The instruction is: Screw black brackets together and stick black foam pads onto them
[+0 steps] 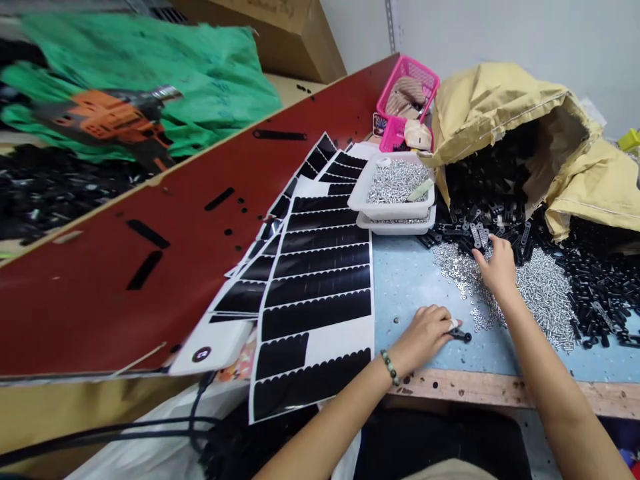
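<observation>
My left hand (423, 339) rests low over the blue tabletop by its front edge, fingers closed on a small black plastic part (461, 335). The part's rounded end sticks out past my fingertips; a white wrap is on one finger. Farther back, my right hand (500, 269) reaches into black parts heaped at the sack's mouth. Its thumb and forefinger are around a small perforated strip (483, 236), which shows grey. Loose silver nuts (457, 267) lie left of the right hand. A heap of silver screws (545, 300) lies to the right of that wrist.
A yellow sack (505, 100) spills black parts (605, 280). Stacked white tubs (393, 208) hold metal pieces. Sheets of black stickers (320, 287) overlap the blue table (415, 267). Pink baskets (430, 77) stand behind. Beyond a red board (200, 247) is an orange power drill (110, 117).
</observation>
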Motion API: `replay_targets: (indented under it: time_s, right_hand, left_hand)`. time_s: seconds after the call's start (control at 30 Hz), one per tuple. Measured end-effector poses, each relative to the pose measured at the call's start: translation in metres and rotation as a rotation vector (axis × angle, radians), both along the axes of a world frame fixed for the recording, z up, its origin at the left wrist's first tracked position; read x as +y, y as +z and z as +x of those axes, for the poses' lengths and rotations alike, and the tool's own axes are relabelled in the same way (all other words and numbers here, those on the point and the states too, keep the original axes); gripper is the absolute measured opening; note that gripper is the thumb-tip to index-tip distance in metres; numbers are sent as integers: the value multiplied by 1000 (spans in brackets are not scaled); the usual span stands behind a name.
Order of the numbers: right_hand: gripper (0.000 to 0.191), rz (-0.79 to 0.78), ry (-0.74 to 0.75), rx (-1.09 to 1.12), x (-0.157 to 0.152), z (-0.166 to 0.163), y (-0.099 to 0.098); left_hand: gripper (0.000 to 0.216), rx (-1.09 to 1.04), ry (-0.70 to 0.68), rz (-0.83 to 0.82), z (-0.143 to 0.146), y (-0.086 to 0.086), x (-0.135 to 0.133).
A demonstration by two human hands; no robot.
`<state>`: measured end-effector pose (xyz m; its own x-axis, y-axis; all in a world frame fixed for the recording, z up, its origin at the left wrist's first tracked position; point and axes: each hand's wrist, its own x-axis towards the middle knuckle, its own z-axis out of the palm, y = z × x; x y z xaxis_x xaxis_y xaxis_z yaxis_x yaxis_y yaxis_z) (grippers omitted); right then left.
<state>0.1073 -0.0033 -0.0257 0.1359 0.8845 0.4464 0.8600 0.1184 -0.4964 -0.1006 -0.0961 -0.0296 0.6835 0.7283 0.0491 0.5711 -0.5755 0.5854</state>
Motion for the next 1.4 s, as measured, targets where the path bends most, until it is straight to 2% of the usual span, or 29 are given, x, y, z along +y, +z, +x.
replay_targets:
  time_s: [0.07, 0.17, 0.27, 0.37, 0.47, 0.53, 0.57, 0.63, 0.7, 0.77, 0.83, 0.87, 0.97, 1.07, 1.13, 1.27, 1.33, 1.4]
  right_hand:
    - [50, -83, -34, -56, 27, -1, 1]
    - [39, -123, 70, 14, 36, 4, -7]
    - [26, -96, 156, 112, 20, 19, -17]
    - [24, -57, 129, 165, -5, 32, -18]
    - [24, -15, 265, 224, -29, 36, -10]
    - [30, -44, 420, 196, -37, 46, -3]
    - [32, -63, 426, 154, -38, 55, 1]
    - [32, -62, 255, 69, -34, 87, 5]
    - [23, -21, -67, -9, -23, 127, 6]
    - [19, -34, -186, -37, -10, 164, 2]
    - [16, -65, -237, -48, 4, 188, -4]
    - [16, -79, -251, -49, 10, 195, -6]
    - [16, -109, -250, -28, 17, 203, -3]
    - [23, -89, -186, 38, 9, 194, 11]
    - [20, -18, -66, 172, -3, 171, 20]
    - [19, -40, 227, 276, -38, 81, 28]
    - [16, -71, 440, 359, -52, 34, 32]
    - [16, -58, 492, 350, -60, 4, 37]
  left_hand:
    - [32, -8, 16, 3, 0, 2, -8]
    - [56, -96, 61, 1, -2, 13, -5]
    - [44, -224, 200, 10, 2, 28, 20]
    - [36, -279, 272, 87, 23, 40, 54]
    - [48, -182, 200, 238, 55, 47, 79]
    - [48, -70, 120, 218, 71, 49, 86]
    - [43, -19, 95, 176, 75, 50, 87]
    - [28, 13, 99, 54, 72, 47, 85]
    - [22, -77, 134, -135, 60, 39, 81]
    - [27, -231, 181, -454, 43, 27, 76]
    - [30, -324, 260, -626, 31, 15, 76]
    - [31, -334, 303, -624, 26, 11, 78]
    - [29, -294, 394, -462, 21, 5, 89]
    - [26, -288, 429, -414, 18, 10, 98]
    - [26, -291, 429, -426, 17, 17, 94]
    - [25, -282, 338, -387, 25, 34, 72]
    - [27, -282, 245, -262, 29, 42, 60]
    - [25, -247, 199, -124, 30, 47, 54]
